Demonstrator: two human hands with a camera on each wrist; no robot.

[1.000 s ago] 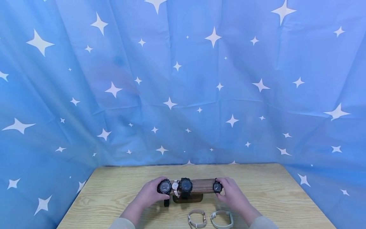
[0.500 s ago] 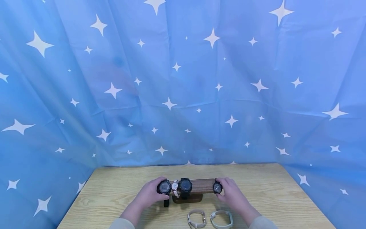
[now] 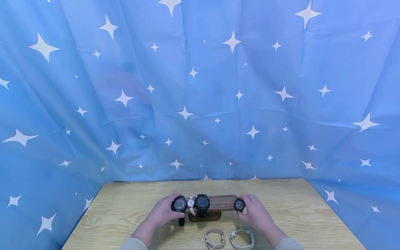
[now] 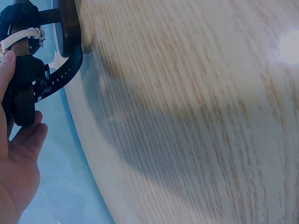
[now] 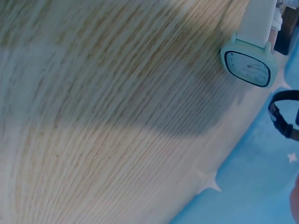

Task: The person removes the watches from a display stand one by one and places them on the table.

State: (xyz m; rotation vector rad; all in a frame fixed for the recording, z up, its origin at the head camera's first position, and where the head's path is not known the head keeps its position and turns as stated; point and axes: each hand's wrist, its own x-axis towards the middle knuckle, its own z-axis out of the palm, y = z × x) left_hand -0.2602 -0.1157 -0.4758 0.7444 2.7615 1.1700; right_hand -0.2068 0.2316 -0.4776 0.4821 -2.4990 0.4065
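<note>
A wooden watch stand [image 3: 220, 203] carries a large black digital watch [image 3: 179, 204] at its left end, then a small white-strapped watch [image 3: 191, 202] and another large black watch [image 3: 202, 202]. My left hand [image 3: 164, 210] grips the stand's left end around the outer black watch, whose loose strap [image 4: 67, 74] hangs down in the left wrist view. At the bar's right end, my right hand [image 3: 254, 211] pinches a small square black watch [image 3: 239, 205] between thumb and fingers. Its dark band [image 5: 282, 116] shows at the right edge of the right wrist view.
Two closed-loop watches lie on the wooden table [image 3: 281, 198] in front of the stand: a beige-grey one [image 3: 215, 244] and a mint-green one [image 3: 243, 247]. Behind the table hangs a blue curtain [image 3: 200, 146] with white stars.
My right hand has shifted slightly right with the small square watch, and the bar's rounded right end now shows beside it. The left hand and stand stay put.
</note>
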